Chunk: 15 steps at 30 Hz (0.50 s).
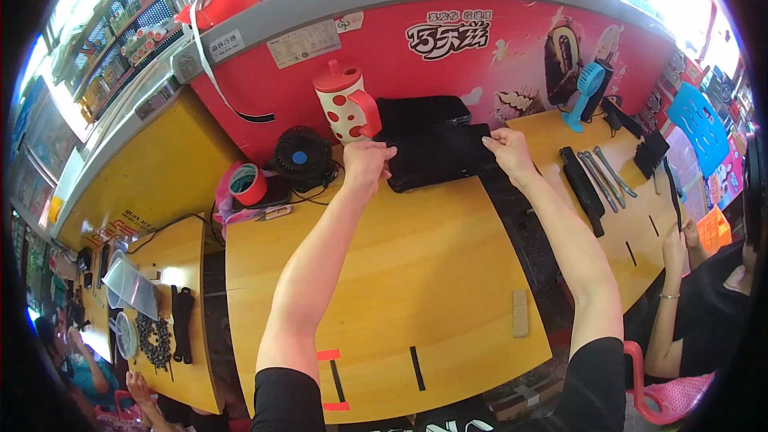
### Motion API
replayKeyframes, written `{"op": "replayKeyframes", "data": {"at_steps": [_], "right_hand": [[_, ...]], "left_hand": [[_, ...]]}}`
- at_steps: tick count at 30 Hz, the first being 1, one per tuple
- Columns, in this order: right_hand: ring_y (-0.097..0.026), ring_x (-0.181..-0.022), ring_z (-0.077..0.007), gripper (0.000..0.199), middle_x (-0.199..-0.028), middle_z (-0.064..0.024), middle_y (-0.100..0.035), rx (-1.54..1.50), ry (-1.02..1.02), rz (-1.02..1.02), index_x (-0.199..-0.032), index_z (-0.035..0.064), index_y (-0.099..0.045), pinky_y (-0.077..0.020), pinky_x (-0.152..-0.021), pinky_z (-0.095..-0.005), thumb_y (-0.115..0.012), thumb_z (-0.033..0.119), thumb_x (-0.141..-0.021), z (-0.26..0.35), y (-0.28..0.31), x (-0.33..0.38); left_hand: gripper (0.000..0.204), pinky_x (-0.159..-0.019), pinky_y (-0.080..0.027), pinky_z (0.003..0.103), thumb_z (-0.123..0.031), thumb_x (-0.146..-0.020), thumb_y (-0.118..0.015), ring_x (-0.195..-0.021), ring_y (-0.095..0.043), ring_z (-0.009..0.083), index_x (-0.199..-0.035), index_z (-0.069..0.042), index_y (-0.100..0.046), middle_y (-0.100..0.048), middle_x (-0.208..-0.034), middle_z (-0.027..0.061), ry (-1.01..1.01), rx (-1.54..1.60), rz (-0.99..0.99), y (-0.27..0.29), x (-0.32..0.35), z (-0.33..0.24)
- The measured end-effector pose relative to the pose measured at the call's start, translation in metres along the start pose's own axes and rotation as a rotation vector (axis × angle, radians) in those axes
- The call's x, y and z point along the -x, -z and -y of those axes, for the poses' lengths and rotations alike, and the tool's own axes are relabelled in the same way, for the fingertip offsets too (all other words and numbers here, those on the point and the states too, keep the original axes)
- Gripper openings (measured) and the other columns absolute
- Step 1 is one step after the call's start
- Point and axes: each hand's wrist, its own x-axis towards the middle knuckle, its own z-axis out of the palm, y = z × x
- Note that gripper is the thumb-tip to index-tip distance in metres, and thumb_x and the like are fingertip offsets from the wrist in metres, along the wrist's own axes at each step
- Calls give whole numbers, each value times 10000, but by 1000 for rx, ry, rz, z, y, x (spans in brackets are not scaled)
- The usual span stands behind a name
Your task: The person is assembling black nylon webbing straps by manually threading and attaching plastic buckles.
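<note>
Both my arms reach to the far edge of the yellow wooden table (384, 272). Between my hands is a flat, black, rectangular piece (442, 157), soft-looking, perhaps folded fabric. My left hand (370, 165) pinches its left end, and my right hand (509, 154) pinches the upper right corner. Just behind lies another black flat bundle (422, 112), partly covered by the held piece. A white tumbler with red dots and a red lid (342, 100) stands right beside my left hand. Left of it are a small black fan (302, 157) and a roll of tape (248, 184).
A red freezer (496, 48) borders the table's far side. Red and black tape strips (336, 380) and a small wooden block (520, 314) are on the tabletop. On the right table are a blue fan (587, 88) and several grey strips (604, 176), with a co-worker (696, 312) beside it.
</note>
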Motion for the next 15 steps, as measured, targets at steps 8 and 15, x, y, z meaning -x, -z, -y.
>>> {"op": "replayKeyframes", "data": {"at_steps": [8, 15], "right_hand": [[-674, -746, -264, 290, -788, -188, -683, 341, 48, 47, -901, -45, -693, -499, -695, -363, -748, 218, -790, -17, -9, -12], [-694, -797, -290, 311, -837, -197, -697, 373, 9, 41, -948, -27, -708, -511, -726, -377, -739, 242, -795, -18, -13, -7]], "left_hand": [[237, -377, -380, 263, -13, -777, -745, -442, -519, 128, -964, 76, -630, -612, -640, 81, 9, -96, -4, 1, -10, 17], [231, -375, -369, 268, -25, -778, -745, -429, -509, 125, -963, 68, -642, -599, -621, 67, -1, -178, -105, -4, -9, 19]]}}
